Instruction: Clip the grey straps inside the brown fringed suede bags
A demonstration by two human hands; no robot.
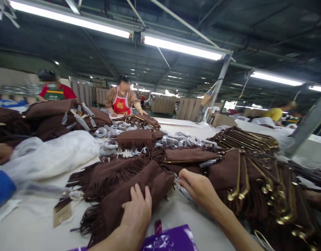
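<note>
My left hand (pixel 137 211) lies on a dark brown fringed bag (pixel 147 179), fingers spread over the fabric. At the bag's right corner my right hand (pixel 198 184) is closed in a pinch on a plastic-wrapped strap (pixel 185 191); its fingertips partly hide where strap and bag meet. Another fringed bag (pixel 108 176) lies just behind, its fringe pointing left. Farther back sits a brown bag with a gold zipper (pixel 190 155). A purple glossy packet (pixel 170 240) lies at the front edge, below my hands.
Stacked brown bags with gold zippers (pixel 244 177) fill the right side. Coiled wrapped straps (pixel 176 139) lie mid-table. On the left are white plastic sheeting (pixel 58 153), a cardboard tag (pixel 62 213) and a blue object (pixel 2 190). A co-worker in a red apron (pixel 121 104) stands across the table.
</note>
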